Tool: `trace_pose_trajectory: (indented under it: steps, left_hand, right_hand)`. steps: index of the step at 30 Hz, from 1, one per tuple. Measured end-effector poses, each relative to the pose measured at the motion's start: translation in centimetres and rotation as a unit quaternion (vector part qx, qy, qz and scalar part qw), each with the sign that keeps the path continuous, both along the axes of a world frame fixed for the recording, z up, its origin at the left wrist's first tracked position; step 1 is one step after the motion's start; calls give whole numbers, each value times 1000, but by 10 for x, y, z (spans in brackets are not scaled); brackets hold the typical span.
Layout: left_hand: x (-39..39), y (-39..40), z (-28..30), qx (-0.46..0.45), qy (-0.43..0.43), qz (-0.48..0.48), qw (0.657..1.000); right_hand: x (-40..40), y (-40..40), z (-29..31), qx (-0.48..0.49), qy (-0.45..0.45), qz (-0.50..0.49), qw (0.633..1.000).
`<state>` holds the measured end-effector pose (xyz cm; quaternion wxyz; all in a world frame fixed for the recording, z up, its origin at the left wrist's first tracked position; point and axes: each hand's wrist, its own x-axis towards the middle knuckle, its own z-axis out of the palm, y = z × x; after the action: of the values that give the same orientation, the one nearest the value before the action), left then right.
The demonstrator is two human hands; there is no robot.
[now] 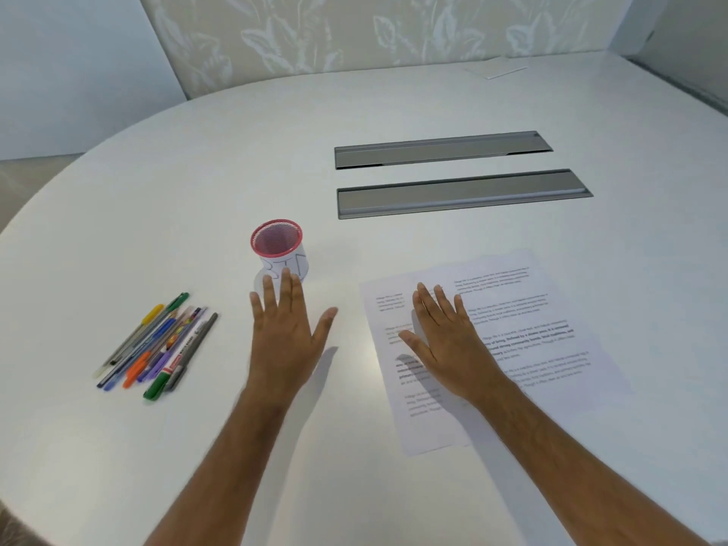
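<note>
Both hands are held open above the table (189, 183); nothing is gripped.
The left hand (285, 340) is held just before the red mesh cup (277, 250); the right hand (445, 340) is spread over the printed sheets (543, 348).

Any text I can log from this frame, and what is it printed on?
Printed sheets: paragraphs, some in bold, too blurred to quote.
Paper label on the red mesh cup: large drawn strokes, partly behind the left hand, unreadable.
Green-capped marker: red brand patch and dark lettering, too blurred.
Other pens: nothing legible.
</note>
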<state>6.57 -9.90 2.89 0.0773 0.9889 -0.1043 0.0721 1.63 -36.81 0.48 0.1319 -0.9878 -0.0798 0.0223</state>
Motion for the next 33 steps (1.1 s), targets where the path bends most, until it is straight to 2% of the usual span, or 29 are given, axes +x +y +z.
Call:
trace_pose_trajectory:
  steps: [4, 11, 17, 25, 29, 33]
  left_hand:
    - [-1, -37, -4, -9, 8, -24, 1000]
    - [-10, -79, -21, -55, 74, -47, 995]
    - [-25, -102, -26, -96, 88, -43, 991]
    - [-35, -113, -18, -111, 75, 49, 990]
    - [-35, -112, -18, -159, 115, 94, 976]
    - [-37, -112, -18, -208, 128, 95, 965]
  right_hand:
    - [-9, -27, -2, 1, 3, -19, 1000]
    - [-26, -71, -5, 0, 10, -49, 999]
    - [-38, -104, -2, 25, -38, -109, 993]
    - [-35, -154, 7, 34, -84, -237, 967]
    - [-32, -174, 11, 29, -43, -307, 950]
    - [-31, -178, 9, 34, -17, -312, 949]
